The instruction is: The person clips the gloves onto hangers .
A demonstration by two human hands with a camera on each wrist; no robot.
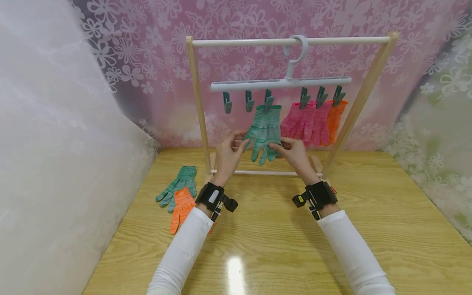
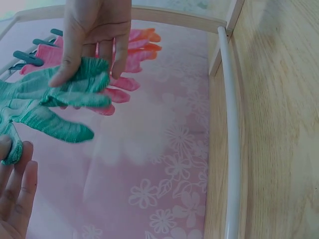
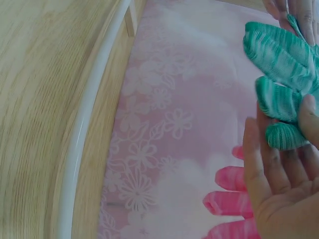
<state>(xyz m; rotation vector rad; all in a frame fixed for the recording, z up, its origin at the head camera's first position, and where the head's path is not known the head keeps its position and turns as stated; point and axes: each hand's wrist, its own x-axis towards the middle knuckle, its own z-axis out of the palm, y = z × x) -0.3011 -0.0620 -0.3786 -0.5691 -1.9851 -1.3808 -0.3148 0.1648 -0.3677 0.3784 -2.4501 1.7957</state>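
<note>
So the green glove [image 1: 262, 129] hung fingers-down off a dark clip [image 1: 268, 103] at its 12 o'clock, roughly 2 o'clock from the middle of my head view. The left hand [image 1: 230, 150], at the glove's 8 o'clock, had a thumb-and-finger pinch on its edge, basically no gap beyond the knit. The right hand [image 1: 293, 153], at 4 o'clock, pinched too: thumb in front, fingers fairly straight behind, as the right wrist view showed nicely.

To me this read as spreading the glove's fingers flat, and I reckoned light pinches were the way to go. Knit on a single clip looked like it could slip out if yanked, so I favoured easing toward 8 and 4, hardly toward 6, evenly on both sides so the cuff stayed level. Its fingers looked bunched in the wrist views, so one at a time seemed smarter than a big stretch.

Further out, two pink gloves [image 1: 303, 116] and an orange glove [image 1: 336, 119] hung at 3 o'clock, worth not snagging. Two spare clips [image 1: 227, 104] sat at 10, the white hanger [image 1: 250, 85] ran across 12, and at 8 a loose orange glove [image 1: 181, 207] overlapped a loose green glove [image 1: 184, 179] on the table [image 1: 265, 237].
</note>
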